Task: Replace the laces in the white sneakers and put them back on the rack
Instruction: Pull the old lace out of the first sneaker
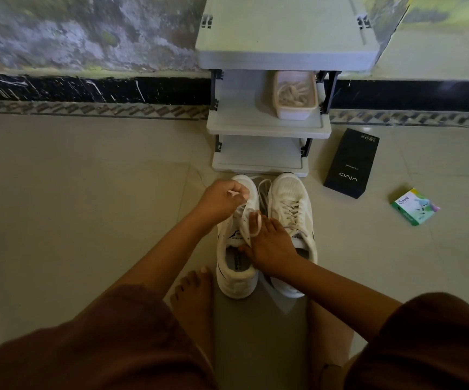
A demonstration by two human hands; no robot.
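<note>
Down on the floor, the left hand [222, 201] is closed in a pinch: thumb and curled fingers grip a white lace [240, 211], which runs from the fingertips down towards the wrist side into the eyelets of the left sneaker [236, 285]. That sneaker lies directly under this hand, toe pointing away from the person and heel towards them.

The right hand [270, 243] holds the same shoe by its lacing flap. Its thumb is tucked in at the collar, and its forefinger lies straight along the tongue, pointing towards the left hand. The two hands are near each other but do not touch.

Just beside the right hand, on its outer side, stands the right sneaker [292, 198], fully laced and touching its mate. A loose greyish lace [264, 190] lies in the gap between the two toes, just beyond the right forefinger.

Beyond both hands the grey shoe rack [267, 128] stands against the wall, with the toes of the sneakers close to its lowest shelf. On its middle shelf sits a pale tub [295, 112] with a tangle of laces inside.

Further out past the right hand, a black box [351, 164] lies flat on the tiles, and beyond it a small green carton [414, 206]. Behind the left wrist, a bare foot [191, 294] rests beside the left sneaker's heel.
</note>
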